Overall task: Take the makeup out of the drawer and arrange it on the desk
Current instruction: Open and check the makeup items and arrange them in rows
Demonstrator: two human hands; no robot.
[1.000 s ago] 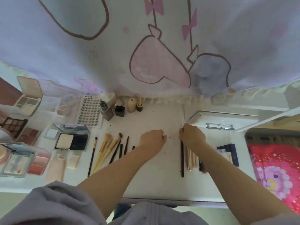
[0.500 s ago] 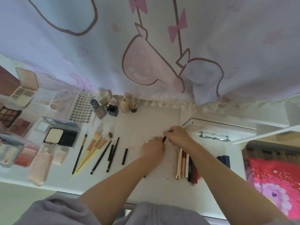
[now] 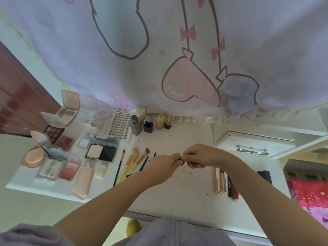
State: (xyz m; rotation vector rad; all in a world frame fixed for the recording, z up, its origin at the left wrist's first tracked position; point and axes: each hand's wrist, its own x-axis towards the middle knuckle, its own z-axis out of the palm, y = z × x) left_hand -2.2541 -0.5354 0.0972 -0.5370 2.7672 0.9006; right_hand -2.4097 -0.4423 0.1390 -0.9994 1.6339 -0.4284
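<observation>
My left hand [image 3: 162, 166] and my right hand [image 3: 198, 156] meet fingertip to fingertip above the middle of the white desk [image 3: 177, 192]. Both have curled fingers and pinch a small thin dark item [image 3: 180, 158], almost wholly hidden between them. Left of my hands lies a fan of makeup brushes [image 3: 133, 162]. On the right, a row of pencils and lip sticks [image 3: 224, 180] lies side by side. An open powder compact [image 3: 102, 150], eyeshadow palettes [image 3: 53, 132] and blush cases [image 3: 68, 172] fill the desk's left part.
Small bottles [image 3: 137, 126] and a lash tray [image 3: 120, 126] stand at the back under a hanging printed curtain [image 3: 177, 59]. An open white drawer [image 3: 230, 141] at the right holds a pair of glasses [image 3: 252, 150]. A dark box [image 3: 265, 175] sits beside the row.
My hands were apart on the desk; they have now come together and risen a little. The long black pencil left of the right-hand row no longer lies there.
</observation>
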